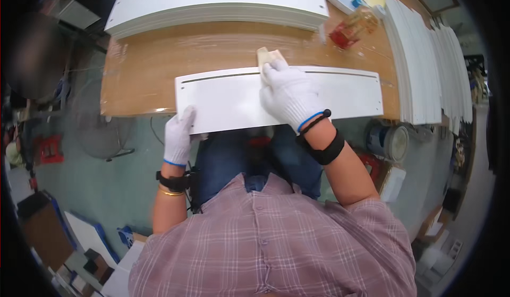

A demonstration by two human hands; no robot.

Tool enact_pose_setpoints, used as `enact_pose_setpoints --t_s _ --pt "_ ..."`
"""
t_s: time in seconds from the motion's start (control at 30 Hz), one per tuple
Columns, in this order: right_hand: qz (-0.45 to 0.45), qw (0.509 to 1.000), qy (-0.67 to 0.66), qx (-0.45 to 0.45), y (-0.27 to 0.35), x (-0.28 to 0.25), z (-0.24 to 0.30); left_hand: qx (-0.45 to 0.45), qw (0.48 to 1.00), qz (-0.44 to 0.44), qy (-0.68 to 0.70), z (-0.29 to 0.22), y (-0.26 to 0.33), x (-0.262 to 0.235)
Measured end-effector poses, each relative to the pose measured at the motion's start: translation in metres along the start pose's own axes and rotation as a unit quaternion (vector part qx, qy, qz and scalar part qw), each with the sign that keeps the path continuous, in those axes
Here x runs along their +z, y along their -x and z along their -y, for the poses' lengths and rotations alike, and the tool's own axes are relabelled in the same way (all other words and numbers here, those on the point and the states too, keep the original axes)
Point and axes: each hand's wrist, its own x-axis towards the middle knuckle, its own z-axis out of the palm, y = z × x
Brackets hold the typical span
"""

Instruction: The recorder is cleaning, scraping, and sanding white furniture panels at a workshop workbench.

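White flat rectangular panel (239, 98) with a narrow groove along its far edge lies on the wooden counter (143, 69), its near edge hanging over. Gloved left hand (178, 135) clamps that near corner; gloved right hand (289, 92) is clenched on a small pale block (267, 56), seemingly a sanding block, at the groove. Push too hard and the overhanging panel could tip or slide.

White panel (234, 98), long, flat, grooved along far edge, overhanging table's near edge. Tan block (267, 56) on groove, mid-panel.
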Motion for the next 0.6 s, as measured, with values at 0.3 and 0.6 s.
enact_pose_setpoints --t_s 0.3,0.6 --pt "-0.022 0.977 -0.086 -0.193 -0.052 0.023 0.124 -0.024 0.999 0.024 -0.032 0.003 0.003 -0.007" --pt "-0.055 0.985 -0.04 -0.159 -0.03 0.029 0.077 -0.015 1.0 0.001 0.005 0.002 0.009 0.002"
